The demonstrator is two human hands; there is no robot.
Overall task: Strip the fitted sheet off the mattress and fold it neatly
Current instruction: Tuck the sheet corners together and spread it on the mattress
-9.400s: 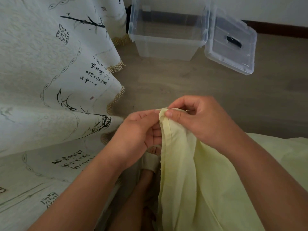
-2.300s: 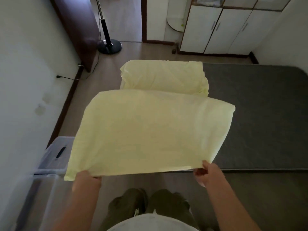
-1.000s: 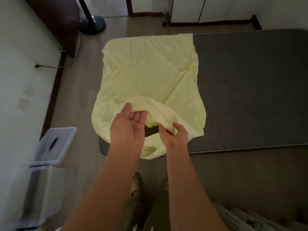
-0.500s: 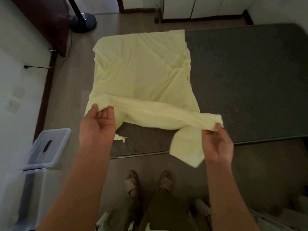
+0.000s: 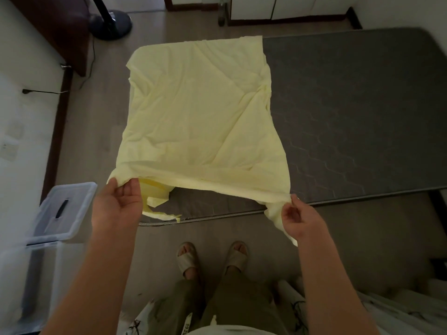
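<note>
The pale yellow fitted sheet (image 5: 198, 110), partly folded and creased, lies over the left end of the dark grey mattress (image 5: 350, 112). Its near edge is lifted off the mattress and stretched between my hands. My left hand (image 5: 118, 204) grips the near left corner, with loose cloth hanging beside it. My right hand (image 5: 298, 218) pinches the near right corner, and a tail of sheet hangs below it over the mattress's front edge.
A clear plastic storage box (image 5: 31, 281) with its lid (image 5: 64, 211) flipped open stands on the floor at the left. A fan base (image 5: 110, 20) and white cabinets (image 5: 285, 6) are at the far side. My sandalled feet (image 5: 212, 257) stand before the mattress.
Over the last second my hands moved apart along the sheet's near edge, from the middle out to its two corners, pulling that edge taut. The rest of the sheet stayed on the mattress.
</note>
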